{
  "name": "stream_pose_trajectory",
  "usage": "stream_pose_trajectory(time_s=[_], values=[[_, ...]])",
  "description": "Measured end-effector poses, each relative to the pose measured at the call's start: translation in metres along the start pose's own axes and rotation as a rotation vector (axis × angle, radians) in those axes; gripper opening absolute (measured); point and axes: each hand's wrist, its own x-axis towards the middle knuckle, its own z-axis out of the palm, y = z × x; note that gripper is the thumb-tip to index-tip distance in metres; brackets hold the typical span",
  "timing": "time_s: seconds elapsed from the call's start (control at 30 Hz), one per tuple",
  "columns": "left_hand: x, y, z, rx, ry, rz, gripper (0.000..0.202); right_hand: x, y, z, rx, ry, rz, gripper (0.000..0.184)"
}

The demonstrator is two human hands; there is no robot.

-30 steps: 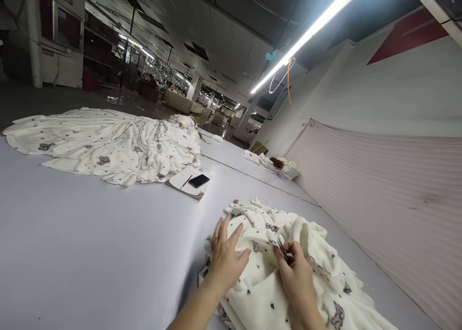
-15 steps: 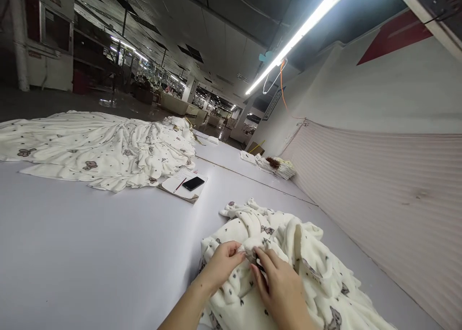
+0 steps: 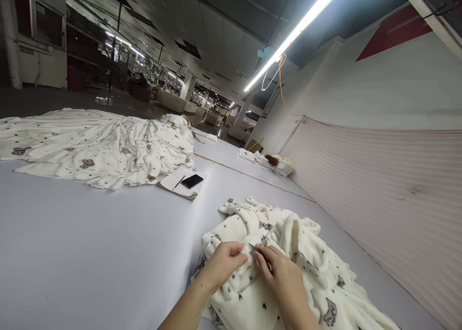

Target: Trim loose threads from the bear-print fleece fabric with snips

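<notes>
A cream fleece garment (image 3: 306, 267) with small dark prints lies bunched on the white table (image 3: 90, 253) in front of me. My left hand (image 3: 223, 263) pinches a fold of it between thumb and fingers. My right hand (image 3: 283, 279) is closed round small thread snips (image 3: 257, 251), whose metal tip points at the pinched spot. The two hands nearly touch above the fabric.
A large heap of the same printed fleece (image 3: 94, 147) covers the far left of the table. A notebook with a pen and a black phone (image 3: 192, 181) lies beside it. Stacked papers (image 3: 274, 164) sit far back by the ribbed wall (image 3: 390, 195) on the right.
My left hand went from lying flat and spread on the fabric to pinching a fold. My right hand brought the snips leftward to that pinch.
</notes>
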Motion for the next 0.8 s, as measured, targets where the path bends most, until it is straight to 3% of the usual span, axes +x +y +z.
stream_pose_trajectory(time_s=[0.13,0.2,0.27,0.37,0.47,0.53,0.6,0.7,0.8], values=[[0.0,-0.004,0.0,-0.11,0.06,-0.02,0.018,-0.005,-0.007,0.0,0.218,-0.024,0.094,0.03],[0.002,-0.007,0.0,-0.185,0.128,0.0,0.028,-0.01,-0.014,0.01,0.288,-0.033,0.061,0.04],[0.004,-0.01,-0.004,-0.24,0.221,0.036,0.03,-0.012,-0.018,0.025,0.291,-0.072,0.027,0.035],[-0.002,-0.01,-0.025,-0.232,0.424,0.101,0.02,-0.009,-0.009,0.042,0.246,-0.07,0.083,0.017],[-0.022,-0.013,-0.054,-0.105,0.649,0.11,0.019,0.001,0.009,0.042,0.262,-0.035,0.172,0.027],[-0.04,-0.021,-0.067,-0.002,0.735,0.042,0.026,0.006,0.016,0.038,0.287,-0.028,0.191,0.03],[-0.054,-0.034,-0.07,0.069,0.746,-0.035,0.037,0.006,0.018,0.034,0.31,-0.02,0.19,0.03],[-0.062,-0.052,-0.059,0.301,0.693,-0.087,0.062,-0.004,0.011,0.03,0.422,-0.054,0.103,0.031],[-0.056,-0.055,-0.045,0.497,0.553,-0.054,0.071,-0.018,0.003,0.023,0.631,-0.231,-0.025,0.028]])
